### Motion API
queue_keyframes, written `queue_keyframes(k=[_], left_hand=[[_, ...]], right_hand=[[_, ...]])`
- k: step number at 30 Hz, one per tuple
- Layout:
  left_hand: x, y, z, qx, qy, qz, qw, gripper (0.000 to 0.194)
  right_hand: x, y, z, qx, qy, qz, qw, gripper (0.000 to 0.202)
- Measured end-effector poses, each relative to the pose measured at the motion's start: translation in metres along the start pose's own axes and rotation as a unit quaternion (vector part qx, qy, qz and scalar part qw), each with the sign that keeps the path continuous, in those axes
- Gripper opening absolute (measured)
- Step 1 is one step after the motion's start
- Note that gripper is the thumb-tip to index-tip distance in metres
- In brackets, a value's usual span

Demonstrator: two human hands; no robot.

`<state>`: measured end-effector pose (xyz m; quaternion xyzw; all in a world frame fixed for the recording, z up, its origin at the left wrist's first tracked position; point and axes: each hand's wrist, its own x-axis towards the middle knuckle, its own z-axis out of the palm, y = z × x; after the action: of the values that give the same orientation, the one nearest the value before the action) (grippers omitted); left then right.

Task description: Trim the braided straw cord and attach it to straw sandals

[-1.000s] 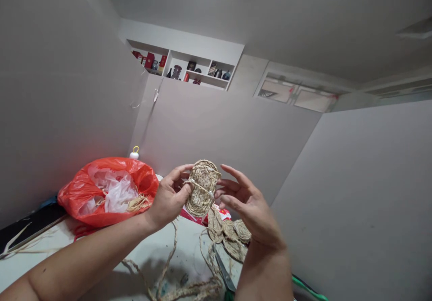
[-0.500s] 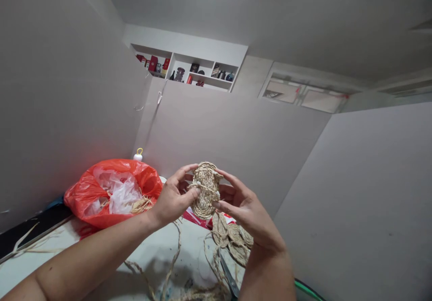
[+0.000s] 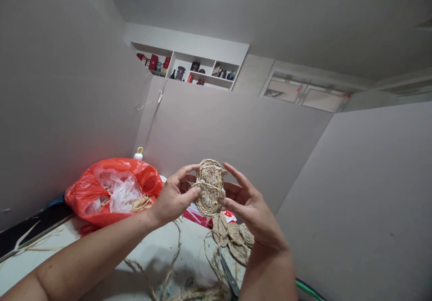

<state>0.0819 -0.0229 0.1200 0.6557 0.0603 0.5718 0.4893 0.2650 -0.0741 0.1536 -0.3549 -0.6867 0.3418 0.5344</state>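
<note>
The left hand [image 3: 173, 197] holds a small, elongated tan slipper-like piece of coiled, braided straw [image 3: 209, 188] by its left edge, its grip closed on that edge between thumb and fingers. The piece is upright above the far part of the white, stained table [image 3: 192, 242], with a braided strand crossing its face. The right hand [image 3: 249, 204] is at the piece's right edge, thumb at the lower right and index finger raised near the top; its grip is fairly wide, and whether it bears any weight I cannot tell. Beyond the left forearm, on the left, sits an open red plastic bag [image 3: 113, 193] with white plastic and loose straw inside. Flat coiled straw pieces [image 3: 236, 238] lie overlapping just left of the right wrist. Nearer are dark-bladed scissors [image 3: 229, 271], beside a loose braided straw cord [image 3: 175, 251] trailing over the table's near part.
</note>
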Motion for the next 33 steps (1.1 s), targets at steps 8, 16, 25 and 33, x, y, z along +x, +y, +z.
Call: queue_keyframes(k=[8,16,25,33], left_hand=[[-0.001,-0.001,0.0,-0.007,0.027,0.006,1.0,0.045],[-0.001,-0.003,0.002,-0.002,0.004,0.001,1.0,0.046],[0.007,0.004,-0.006,-0.06,0.023,-0.076,0.995,0.047],[0.012,-0.012,-0.012,-0.103,0.029,-0.141,0.984,0.027]], right_hand=[[0.002,0.008,-0.008,0.014,0.077,-0.02,0.997,0.046],[0.006,0.018,-0.014,-0.019,0.082,0.006,0.996,0.021],[0.01,0.021,-0.011,0.01,0.123,-0.026,0.992,0.017],[0.015,0.028,-0.011,0.023,0.11,-0.021,0.993,0.018]])
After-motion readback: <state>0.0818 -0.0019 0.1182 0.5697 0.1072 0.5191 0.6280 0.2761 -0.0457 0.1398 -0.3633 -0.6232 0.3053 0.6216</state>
